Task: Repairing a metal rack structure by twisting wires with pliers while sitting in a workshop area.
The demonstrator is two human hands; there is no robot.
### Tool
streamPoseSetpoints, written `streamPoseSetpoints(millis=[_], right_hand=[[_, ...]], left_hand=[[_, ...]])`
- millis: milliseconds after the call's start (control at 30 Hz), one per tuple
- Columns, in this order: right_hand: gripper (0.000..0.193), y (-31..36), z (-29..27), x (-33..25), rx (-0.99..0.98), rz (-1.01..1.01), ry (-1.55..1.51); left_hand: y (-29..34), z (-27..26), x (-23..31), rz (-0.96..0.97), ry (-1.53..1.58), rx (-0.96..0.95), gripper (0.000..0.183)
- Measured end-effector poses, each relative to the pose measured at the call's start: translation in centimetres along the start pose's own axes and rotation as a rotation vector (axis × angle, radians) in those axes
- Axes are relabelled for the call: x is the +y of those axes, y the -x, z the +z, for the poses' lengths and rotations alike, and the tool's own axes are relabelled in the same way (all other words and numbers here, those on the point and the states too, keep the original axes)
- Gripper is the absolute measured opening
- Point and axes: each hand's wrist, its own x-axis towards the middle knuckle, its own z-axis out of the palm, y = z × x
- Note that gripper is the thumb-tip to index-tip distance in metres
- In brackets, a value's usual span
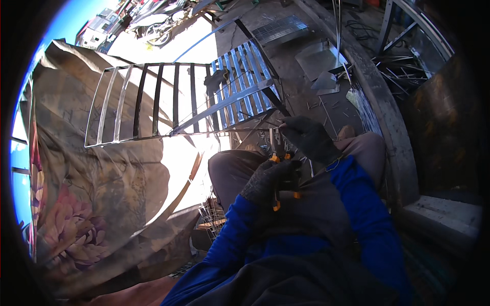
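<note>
The gloved left hand [270, 181] is closed around the orange handles of a pair of pliers [279, 166], whose tips point up. Just above and to its right, the gloved right hand [309, 137] pinches a thin wire [255, 121]. The wire runs left from the fingers toward a metal grille [178, 102]. A flowered cloth [92, 204] hangs further left.

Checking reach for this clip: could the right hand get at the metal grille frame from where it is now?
Probably yes. The right hand, gloved, is already up by the near corner of the metal grille frame, pinching a thin wire, with nothing between them. The left hand holds orange-handled pliers just below.
</note>
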Motion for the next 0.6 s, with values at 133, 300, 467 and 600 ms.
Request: streamPoseSetpoints(millis=[133, 300, 467, 600], right_hand=[[0.022, 0.1, 0.2, 0.2, 0.008, -0.064, 0.022], [0.022, 0.1, -0.1, 0.2, -0.009, -0.094, 0.076], [0.023, 0.1, -0.2, 0.2, -0.013, -0.114, 0.075], [0.022, 0.3, -0.3, -0.3, -0.034, -0.082, -0.026]], left_hand=[[-0.7, -1.2, -0.5, 0.001, -0.103, 0.017, 0.039], [-0.8, -1.2, -0.8, 0.022, -0.140, 0.050, 0.036], [-0.6, -0.9, -0.7, 0.010, -0.088, 0.059, 0.032], [-0.1, -1.4, -1.6, -0.031, 0.223, 0.010, 0.027]])
